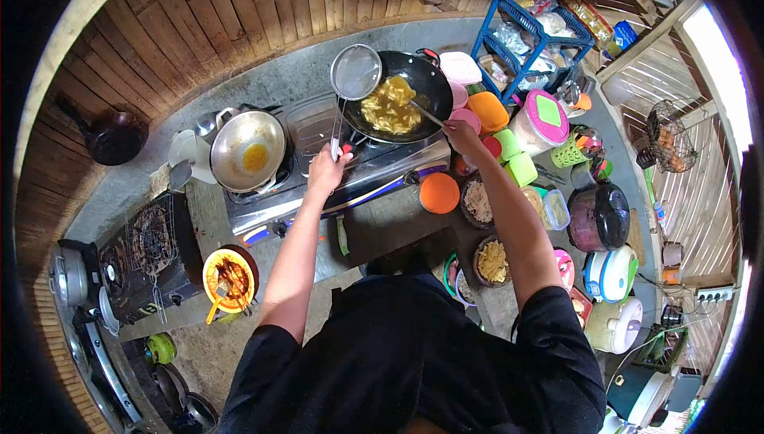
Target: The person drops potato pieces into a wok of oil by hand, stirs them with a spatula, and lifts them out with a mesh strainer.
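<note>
My left hand is closed round the handle of a round wire mesh strainer, held up at the left rim of a black wok. Pale yellow pieces lie in oil in the wok; what food they are I cannot tell. My right hand grips the thin metal handle of a cooking utensil. Its far end is among the yellow pieces, so its shape is hidden. The wok sits on the right side of a gas stove.
A light metal wok with a little yellow oil stands on the stove's left side. An orange bowl with red sauce is at the left. Orange lid, bowl of yellow strips, tubs and a blue rack crowd the right.
</note>
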{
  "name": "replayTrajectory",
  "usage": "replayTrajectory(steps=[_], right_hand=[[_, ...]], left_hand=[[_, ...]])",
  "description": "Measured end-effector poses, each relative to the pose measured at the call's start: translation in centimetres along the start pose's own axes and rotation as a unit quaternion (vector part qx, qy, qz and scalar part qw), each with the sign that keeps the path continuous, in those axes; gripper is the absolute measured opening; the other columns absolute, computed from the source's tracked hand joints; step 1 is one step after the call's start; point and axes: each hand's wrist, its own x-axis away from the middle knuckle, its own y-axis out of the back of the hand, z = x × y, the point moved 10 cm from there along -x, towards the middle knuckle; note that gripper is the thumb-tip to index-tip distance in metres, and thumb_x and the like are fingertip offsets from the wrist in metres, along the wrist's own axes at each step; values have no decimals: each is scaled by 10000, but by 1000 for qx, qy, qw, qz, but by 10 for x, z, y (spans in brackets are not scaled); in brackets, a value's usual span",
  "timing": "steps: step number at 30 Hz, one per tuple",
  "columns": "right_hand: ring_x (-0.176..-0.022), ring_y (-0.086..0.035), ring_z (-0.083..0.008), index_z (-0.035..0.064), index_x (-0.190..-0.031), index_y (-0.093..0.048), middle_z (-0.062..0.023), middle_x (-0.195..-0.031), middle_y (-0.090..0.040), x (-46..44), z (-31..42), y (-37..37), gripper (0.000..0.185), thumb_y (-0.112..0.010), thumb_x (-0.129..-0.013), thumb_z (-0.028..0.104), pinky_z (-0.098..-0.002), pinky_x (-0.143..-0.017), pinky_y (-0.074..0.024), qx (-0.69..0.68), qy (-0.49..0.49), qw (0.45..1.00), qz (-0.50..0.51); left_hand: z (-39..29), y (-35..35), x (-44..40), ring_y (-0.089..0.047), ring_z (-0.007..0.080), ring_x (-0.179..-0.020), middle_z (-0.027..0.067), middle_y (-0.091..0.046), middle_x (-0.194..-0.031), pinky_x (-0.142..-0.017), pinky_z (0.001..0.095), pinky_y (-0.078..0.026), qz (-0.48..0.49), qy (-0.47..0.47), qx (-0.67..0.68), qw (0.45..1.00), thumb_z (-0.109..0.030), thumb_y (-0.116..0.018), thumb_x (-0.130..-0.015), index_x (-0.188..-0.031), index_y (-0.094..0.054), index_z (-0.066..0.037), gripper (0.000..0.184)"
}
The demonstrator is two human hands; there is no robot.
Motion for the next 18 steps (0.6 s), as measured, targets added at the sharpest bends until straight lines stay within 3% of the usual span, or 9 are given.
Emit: replayTrajectory(steps=[1, 3, 4, 7, 9, 10, 12, 15, 18], right_hand=[[-774, -666, -294, 35, -1138, -636, -166, -880, -690, 0, 4, 2, 305, -562, -940, 255, -408, -694, -508, -1, 0, 1000, 0], [-703, -622, -213, -7, -1141, -630, -124, -842, -679, 11, -2, -20, 306, -566, -952, 225, -355, -657, -492, -150, -114, 972, 143], [-703, -622, -213, -7, -1141, -630, -124, -842, -679, 16, 0, -17, 306, -566, -952, 225, -355, -657, -492, -149, -114, 972, 144], [-666, -588, -179, 12, -1148, -632, -102, -818, -660, 27, 17, -1, 278, -550, -960, 200, -342, -634, -486, -166, -30, 977, 131], [-689, -639, -251, 59, -1180, -621, -129, -848, -673, 33, 38, 30, 281, -562, -940, 192, -392, -636, -503, -69, 84, 994, 28], [-689, -639, -251, 59, -1180, -621, -129, -848, -673, 36, 39, 35, 281, -562, -940, 192, -392, -636, -503, -69, 83, 994, 28], [-845, -663, -368, 118, -1154, -645, -199, -939, -679, 40, 37, 61, 291, -550, -919, 262, -456, -731, -515, 80, 47, 995, -38], [-897, -634, -407, 109, -1071, -654, -205, -959, -668, 53, 50, 92, 226, -543, -905, 214, -491, -745, -509, 163, -31, 985, -55], [-887, -639, -402, 104, -1026, -654, -205, -931, -670, 52, 37, 98, 214, -532, -908, 234, -509, -745, -508, 215, -43, 975, -39]], left_hand=[[0, 0, 0, -636, 414, -933, 224, -673, -932, -794, 506, -490, 0, 0, 0, 1000, -388, -707, -828, -973, -582, -60, 379], [1, 0, 0, -635, 411, -941, 224, -672, -939, -796, 503, -490, 0, 5, -1, 1000, -389, -706, -830, -973, -582, -62, 378], [6, -4, -3, -635, 411, -941, 224, -672, -939, -796, 503, -490, 1, 7, 0, 1000, -389, -706, -830, -973, -582, -62, 378], [2, 1, -3, -681, 349, -757, 159, -670, -720, -719, 455, -506, -33, -23, -11, 999, -399, -711, -827, -936, -587, -68, 369], [1, -1, -1, -636, 412, -935, 221, -673, -934, -796, 498, -490, -13, -13, -14, 1000, -382, -708, -831, -968, -577, -62, 371], [1, -1, -1, -636, 412, -935, 221, -673, -934, -796, 498, -490, -12, -13, -14, 1000, -382, -708, -831, -968, -577, -62, 371], [0, 1, -1, -638, 409, -933, 222, -674, -925, -795, 498, -490, -17, -16, -17, 1000, -380, -706, -832, -960, -578, -62, 366], [-2, 2, 0, -641, 407, -930, 221, -676, -914, -791, 498, -491, -21, -23, -8, 999, -384, -709, -829, -955, -582, -63, 367], [0, 0, -2, -643, 407, -920, 219, -677, -904, -784, 497, -492, -27, -36, -7, 999, -389, -713, -823, -948, -583, -62, 372]])
